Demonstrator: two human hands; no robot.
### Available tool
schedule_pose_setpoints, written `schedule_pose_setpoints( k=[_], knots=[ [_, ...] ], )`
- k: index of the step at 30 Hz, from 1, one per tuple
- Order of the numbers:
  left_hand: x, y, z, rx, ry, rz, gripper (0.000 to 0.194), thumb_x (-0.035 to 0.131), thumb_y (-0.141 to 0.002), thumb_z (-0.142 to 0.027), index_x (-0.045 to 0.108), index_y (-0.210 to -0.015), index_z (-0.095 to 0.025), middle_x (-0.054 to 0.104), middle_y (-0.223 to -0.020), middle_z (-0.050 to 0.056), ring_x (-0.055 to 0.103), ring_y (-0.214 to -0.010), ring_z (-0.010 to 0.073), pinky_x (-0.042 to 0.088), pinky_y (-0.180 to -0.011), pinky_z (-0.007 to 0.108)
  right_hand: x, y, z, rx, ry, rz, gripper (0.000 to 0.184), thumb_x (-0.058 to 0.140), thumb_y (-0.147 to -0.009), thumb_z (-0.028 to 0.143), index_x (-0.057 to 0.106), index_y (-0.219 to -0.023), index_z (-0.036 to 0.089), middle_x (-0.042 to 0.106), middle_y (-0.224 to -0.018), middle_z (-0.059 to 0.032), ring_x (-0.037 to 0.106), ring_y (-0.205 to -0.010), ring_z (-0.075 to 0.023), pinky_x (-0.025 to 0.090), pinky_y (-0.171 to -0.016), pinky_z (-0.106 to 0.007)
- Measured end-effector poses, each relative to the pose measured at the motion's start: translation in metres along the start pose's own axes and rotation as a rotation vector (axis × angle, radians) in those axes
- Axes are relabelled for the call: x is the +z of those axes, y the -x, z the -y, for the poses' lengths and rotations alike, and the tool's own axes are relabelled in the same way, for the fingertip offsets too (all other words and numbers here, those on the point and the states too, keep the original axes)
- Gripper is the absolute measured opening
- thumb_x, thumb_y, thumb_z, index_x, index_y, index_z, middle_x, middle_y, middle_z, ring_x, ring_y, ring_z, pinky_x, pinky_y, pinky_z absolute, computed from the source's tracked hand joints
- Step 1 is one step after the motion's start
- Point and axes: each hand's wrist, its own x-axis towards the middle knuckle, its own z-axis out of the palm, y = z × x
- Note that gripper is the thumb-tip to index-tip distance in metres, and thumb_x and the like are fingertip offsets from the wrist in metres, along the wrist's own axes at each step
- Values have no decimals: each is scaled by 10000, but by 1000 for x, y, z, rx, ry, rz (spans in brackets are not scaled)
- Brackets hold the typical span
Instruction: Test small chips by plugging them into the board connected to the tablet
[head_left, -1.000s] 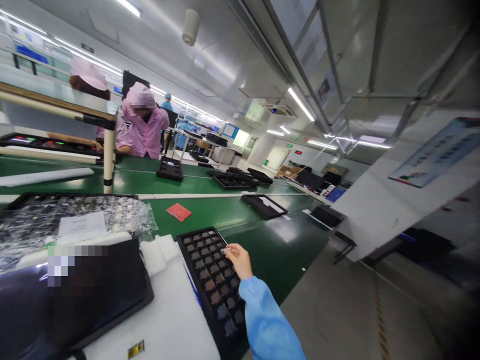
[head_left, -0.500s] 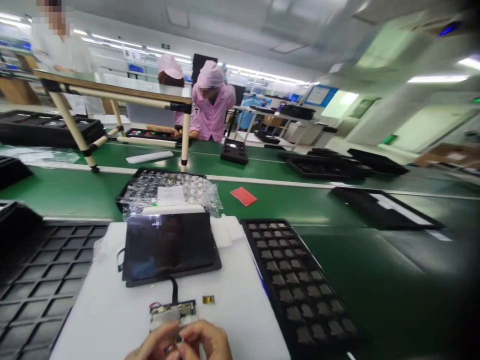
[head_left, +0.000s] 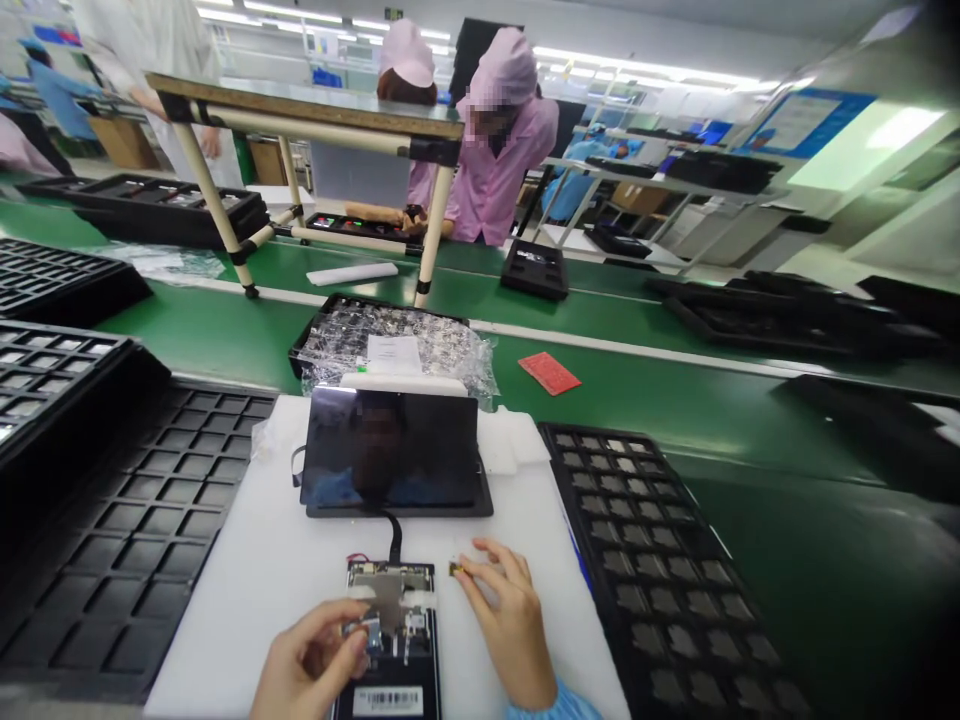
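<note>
My left hand (head_left: pixel 311 655) is closed in a pinch on a small silvery part (head_left: pixel 373 632), held over an opened electronic device (head_left: pixel 390 670). The device has a bare circuit board at its upper end and a barcode label on its lower black half. To the right of it, my right hand (head_left: pixel 514 620) has thumb and forefinger closed on a small yellow-gold component (head_left: pixel 454 568) at the white foam mat (head_left: pixel 472 660). A black ribbon cable (head_left: pixel 395 538) runs from the board to a dark display screen (head_left: pixel 390 450) propped up behind.
Black compartment trays flank the mat, one at the left (head_left: pixel 157 520) and one at the right (head_left: pixel 660 560). Behind the screen sits a tray of parts under bubble wrap (head_left: pixel 405 335). A red card (head_left: pixel 550 373) lies on the green bench. Co-workers are across the bench.
My hands were together over the device and are now apart. The right hand has moved right and taken hold of the yellow-gold component. The camera view has shifted.
</note>
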Motion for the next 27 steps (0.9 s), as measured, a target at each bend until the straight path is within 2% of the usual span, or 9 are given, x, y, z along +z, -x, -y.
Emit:
schedule_pose_setpoints(
  k=[4,6,9,11,14,17,22,27],
  knots=[
    [2,3,-7,-15,-34,12,511,837,-532,-649,758,-751,-195,591,-507,-24,559,-487,136,491,-507,204,-12,-5,13,146,-180,33,288,666,-812,460,725,-646,232,711,-886,-117,623,-922,-318,527,-814,-455],
    [4,5,-11,-25,-16,22,528,813,-535,-688,758,-742,-205,589,-518,-32,549,-485,131,496,-511,204,-17,-3,28,287,-388,150,295,730,-752,496,720,-627,229,722,-792,-98,646,-865,-308,530,-806,-429],
    [8,9,-18,-31,-19,39,516,798,-555,-697,757,-740,-217,589,-502,-40,539,-476,119,475,-495,182,-14,9,55,517,-740,344,382,772,-682,594,762,-691,211,712,-663,-66,659,-662,-252,558,-665,-365],
    [9,11,-22,-41,-42,54,546,799,-542,-707,754,-737,-199,594,-470,-30,539,-455,119,455,-473,178,-6,19,71,605,-850,348,465,773,-643,655,784,-711,195,700,-647,-64,646,-594,-222,558,-589,-335],
    [9,13,-26,-86,-51,81,606,796,-502,-735,743,-719,-172,607,-449,-11,536,-423,123,474,-466,190,5,29,83,615,-835,284,525,771,-618,690,786,-731,177,646,-609,-43,616,-575,-186,540,-567,-296],
    [9,15,-28,-109,-24,102,577,815,-519,-703,741,-725,-169,636,-460,2,559,-423,124,484,-473,187,7,33,84,581,-799,249,534,746,-652,693,748,-759,170,593,-544,-6,571,-522,-152,493,-539,-261],
    [6,14,-26,-125,-10,127,568,821,-528,-692,742,-740,-171,654,-468,-1,565,-426,100,457,-468,154,5,35,86,569,-802,161,491,734,-693,664,655,-778,187,617,-522,1,571,-502,-151,447,-532,-248],
    [6,14,-25,-115,-49,123,579,814,-522,-704,748,-739,-172,674,-494,10,589,-439,116,481,-477,165,6,36,88,577,-806,163,485,731,-697,661,630,-780,194,642,-511,-2,590,-498,-156,443,-544,-248]
  ],
)
